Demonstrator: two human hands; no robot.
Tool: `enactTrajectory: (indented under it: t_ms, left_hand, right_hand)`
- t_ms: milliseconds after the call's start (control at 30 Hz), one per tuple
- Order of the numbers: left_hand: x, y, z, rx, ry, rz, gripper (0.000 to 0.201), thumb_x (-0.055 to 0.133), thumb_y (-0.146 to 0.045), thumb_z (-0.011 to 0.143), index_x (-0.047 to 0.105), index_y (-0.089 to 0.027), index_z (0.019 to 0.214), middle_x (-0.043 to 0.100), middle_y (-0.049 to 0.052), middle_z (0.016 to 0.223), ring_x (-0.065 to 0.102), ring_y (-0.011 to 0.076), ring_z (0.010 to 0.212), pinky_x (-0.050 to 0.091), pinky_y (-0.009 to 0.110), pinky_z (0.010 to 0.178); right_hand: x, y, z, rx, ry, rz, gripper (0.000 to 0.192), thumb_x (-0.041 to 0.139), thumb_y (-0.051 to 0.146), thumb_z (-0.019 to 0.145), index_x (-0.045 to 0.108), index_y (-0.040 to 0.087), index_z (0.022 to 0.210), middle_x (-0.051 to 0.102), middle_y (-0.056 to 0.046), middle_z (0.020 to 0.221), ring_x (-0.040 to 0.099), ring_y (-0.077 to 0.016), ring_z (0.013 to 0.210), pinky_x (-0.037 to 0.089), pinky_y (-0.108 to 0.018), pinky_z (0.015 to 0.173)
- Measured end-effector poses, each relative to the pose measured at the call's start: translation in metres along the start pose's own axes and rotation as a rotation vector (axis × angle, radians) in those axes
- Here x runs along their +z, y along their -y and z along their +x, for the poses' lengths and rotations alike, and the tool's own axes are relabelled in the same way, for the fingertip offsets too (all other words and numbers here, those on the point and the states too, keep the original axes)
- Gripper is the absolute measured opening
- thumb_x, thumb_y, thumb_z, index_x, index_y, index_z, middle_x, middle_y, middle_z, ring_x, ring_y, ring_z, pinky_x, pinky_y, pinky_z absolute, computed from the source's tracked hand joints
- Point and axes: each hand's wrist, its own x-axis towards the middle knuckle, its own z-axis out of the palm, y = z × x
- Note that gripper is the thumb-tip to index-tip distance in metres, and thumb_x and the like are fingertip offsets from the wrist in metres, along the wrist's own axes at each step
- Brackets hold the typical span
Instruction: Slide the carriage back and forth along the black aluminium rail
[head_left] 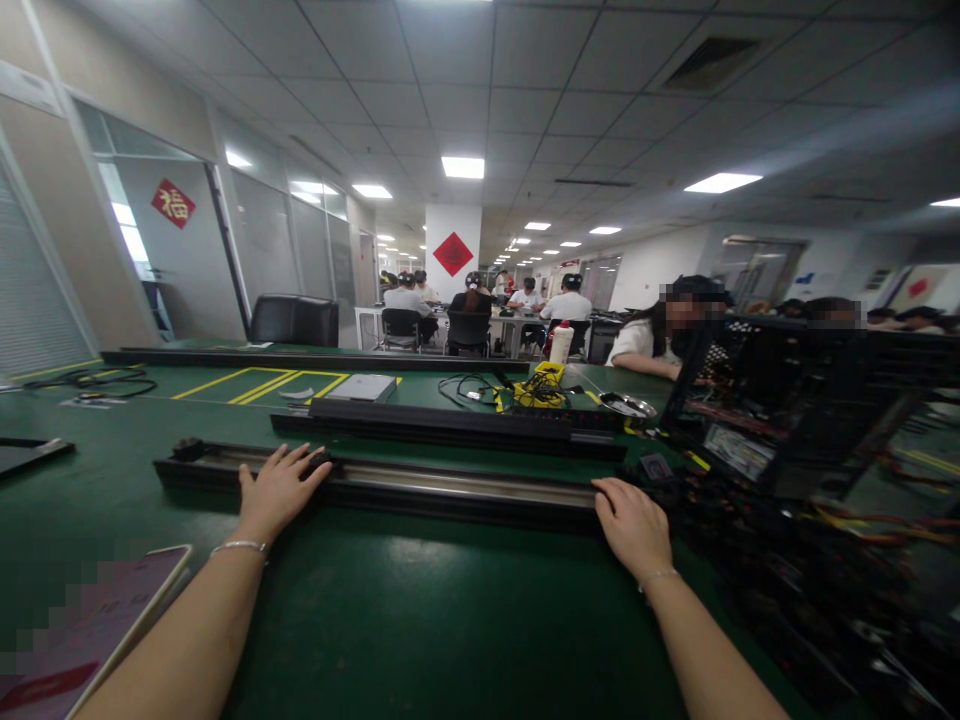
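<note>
A long black channel with a silvery metal strip (465, 487) along its inside lies across the green table in front of me. Spread over its left part is my left hand (277, 487), its fingers apart and one fingertip at a small black block (324, 461) in the channel. My right hand (636, 525) bends over the channel's right end, fingers close together; its fingertips are partly hidden. At the channel's left end sits a black end piece (191, 450). Just behind lies a second long black bar (450, 427).
A third black bar (322, 358) lies at the back. Cables with a yellow item (541, 385), a grey flat box (358, 388) and a metal dish (628, 405) stand between. An open computer case (750, 420) and tangled cables fill the right. A tablet-like device (97, 635) lies front left. A person sits beyond.
</note>
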Motion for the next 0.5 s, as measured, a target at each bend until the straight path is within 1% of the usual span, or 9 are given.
enactTrajectory:
  t_ms: [67, 133, 267, 367, 500]
  left_hand:
    - [-0.003, -0.004, -0.001, -0.039, 0.0, 0.05, 0.048, 0.029, -0.056, 0.082, 0.057, -0.037, 0.117, 0.045, 0.003, 0.139, 0.027, 0.0331, 0.133, 0.01, 0.07, 0.1]
    - [-0.005, -0.007, -0.001, -0.045, -0.001, 0.084, 0.048, 0.028, -0.054, 0.084, 0.057, -0.037, 0.118, 0.045, 0.003, 0.139, 0.029, 0.0318, 0.132, 0.012, 0.069, 0.101]
    - [-0.005, -0.008, -0.002, -0.021, -0.001, 0.119, 0.046, 0.029, -0.049, 0.085, 0.056, -0.034, 0.12, 0.044, 0.004, 0.139, 0.029, 0.0326, 0.132, 0.013, 0.07, 0.099]
    - [-0.002, -0.008, -0.002, 0.022, -0.008, 0.13, 0.045, 0.03, -0.046, 0.085, 0.054, -0.034, 0.121, 0.044, 0.004, 0.139, 0.03, 0.0335, 0.131, 0.014, 0.071, 0.098]
    - [0.0, -0.012, 0.0, 0.062, -0.036, 0.091, 0.047, 0.03, -0.047, 0.084, 0.055, -0.032, 0.121, 0.047, 0.004, 0.137, 0.032, 0.0324, 0.131, 0.018, 0.067, 0.1]
  right_hand:
    - [0.0, 0.0, 0.0, 0.003, 0.0, 0.001, 0.037, 0.033, 0.034, 0.085, 0.062, 0.026, 0.107, 0.061, -0.002, 0.115, 0.051, -0.0203, 0.109, 0.036, -0.039, 0.091]
    - [0.0, 0.0, 0.0, 0.0, 0.001, -0.001, 0.037, 0.033, 0.034, 0.085, 0.062, 0.026, 0.107, 0.061, -0.002, 0.115, 0.051, -0.0201, 0.108, 0.036, -0.039, 0.091]
    - [0.001, -0.001, 0.0, -0.01, -0.003, -0.006, 0.037, 0.033, 0.034, 0.086, 0.062, 0.026, 0.107, 0.061, -0.002, 0.115, 0.051, -0.0199, 0.108, 0.036, -0.038, 0.092]
    - [0.002, -0.002, 0.0, -0.009, -0.008, -0.009, 0.037, 0.033, 0.034, 0.085, 0.062, 0.026, 0.107, 0.061, -0.002, 0.115, 0.051, -0.0197, 0.108, 0.036, -0.038, 0.092]
    - [0.001, -0.001, 0.0, 0.001, 0.001, -0.009, 0.037, 0.033, 0.035, 0.086, 0.062, 0.027, 0.108, 0.061, -0.002, 0.115, 0.051, -0.0199, 0.109, 0.036, -0.039, 0.092]
